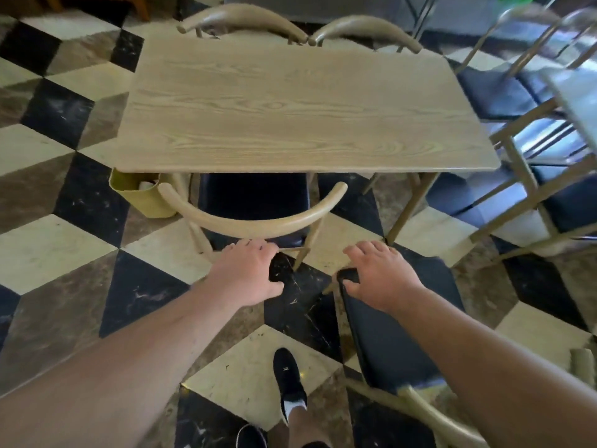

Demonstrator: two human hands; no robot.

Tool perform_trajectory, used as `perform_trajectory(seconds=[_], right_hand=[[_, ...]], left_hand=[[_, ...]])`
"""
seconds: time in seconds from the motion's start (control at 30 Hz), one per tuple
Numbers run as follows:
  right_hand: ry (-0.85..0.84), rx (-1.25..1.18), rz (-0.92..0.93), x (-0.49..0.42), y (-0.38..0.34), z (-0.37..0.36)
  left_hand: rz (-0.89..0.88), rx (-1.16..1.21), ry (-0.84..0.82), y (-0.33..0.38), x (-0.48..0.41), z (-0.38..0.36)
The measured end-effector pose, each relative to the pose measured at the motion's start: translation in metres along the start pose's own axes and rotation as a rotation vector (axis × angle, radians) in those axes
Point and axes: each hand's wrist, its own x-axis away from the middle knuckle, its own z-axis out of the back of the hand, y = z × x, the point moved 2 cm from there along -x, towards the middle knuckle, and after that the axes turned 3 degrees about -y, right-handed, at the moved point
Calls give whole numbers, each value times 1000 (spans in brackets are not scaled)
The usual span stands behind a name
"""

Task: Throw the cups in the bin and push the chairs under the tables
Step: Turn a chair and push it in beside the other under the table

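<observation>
Both hands are hovering spread and empty, left hand (247, 273) just behind the tucked chair (255, 218), right hand (381, 276) reaching over the pulled-out chair (397, 321), whose seat is angling toward the table (300, 105) ahead, so right is nearer.

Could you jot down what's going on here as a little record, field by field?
table: wooden table, top bare
bin: yellow bin at the table's near left corner, something white inside
tucked chair: chair partly under the near side
loose chair: dark-seated chair out on the floor, near right
left hand: open, just behind the tucked chair's back
right hand: open, on the loose chair's seat
far side: two chair backs at the table edge
</observation>
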Motion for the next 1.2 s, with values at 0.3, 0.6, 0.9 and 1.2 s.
perform_trajectory(seconds=[0.3,0.6,0.9,1.2], right_hand=[[-4,-22,-209,125,111,-62],[-29,-81,-332,222,249,-144],[-153,-14,-211,294,360,-219],[-274,172,8,294,370,-269]], left_hand=[[-222,26,-97,156,6,-56],[-347,3,-181,323,-3,-115],[-415,12,-381,466,4,-184],[-386,-339,-734,511,13,-241]])
